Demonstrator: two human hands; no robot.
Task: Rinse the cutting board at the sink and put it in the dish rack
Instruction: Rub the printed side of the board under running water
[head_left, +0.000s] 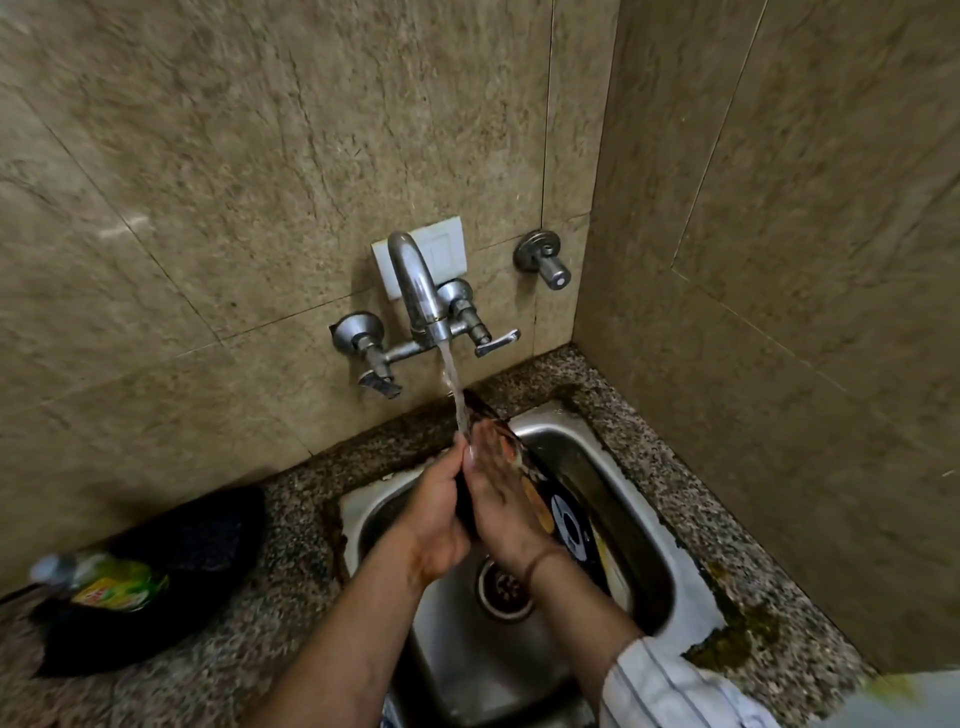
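A dark cutting board (566, 525) with a printed round label stands on edge over the steel sink (639, 525), tilted toward the wall. Water runs from the wall tap (415, 291) onto the board's top end. My left hand (431, 519) grips the board's near edge from the left. My right hand (498, 493) lies flat on the board's face, fingers pointing up into the stream. Much of the board is hidden behind my hands.
A speckled granite counter (249, 613) surrounds the sink. A black rack or basket (171, 566) with a green-labelled bottle (104, 582) sits at the left. A second wall valve (545, 260) is right of the tap. The tiled wall corner closes in on the right.
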